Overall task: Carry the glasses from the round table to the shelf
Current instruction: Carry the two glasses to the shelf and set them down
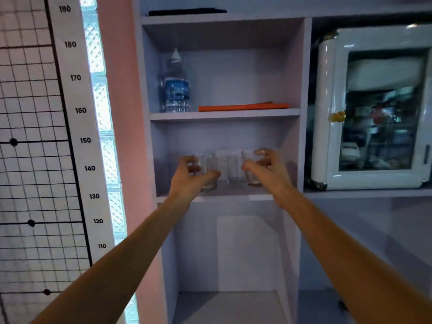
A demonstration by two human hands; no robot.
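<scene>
Both my arms reach into the middle compartment of a pale lilac shelf unit (pixel 233 195). My left hand (pixel 189 176) is curled around a clear drinking glass (pixel 210 170), whose base is at the shelf board. My right hand (pixel 264 167) wraps a second clear glass (pixel 250 174), also low on the board. Between and behind them stand more clear glasses (pixel 233 170), faint against the back wall. The round table is out of view.
The compartment above holds a water bottle (pixel 176 87) and a flat orange item (pixel 243 106). A white glass-door mini fridge (pixel 374 108) stands on the counter to the right. A height chart (pixel 46 136) covers the wall on the left. The compartment below holds nothing I can see.
</scene>
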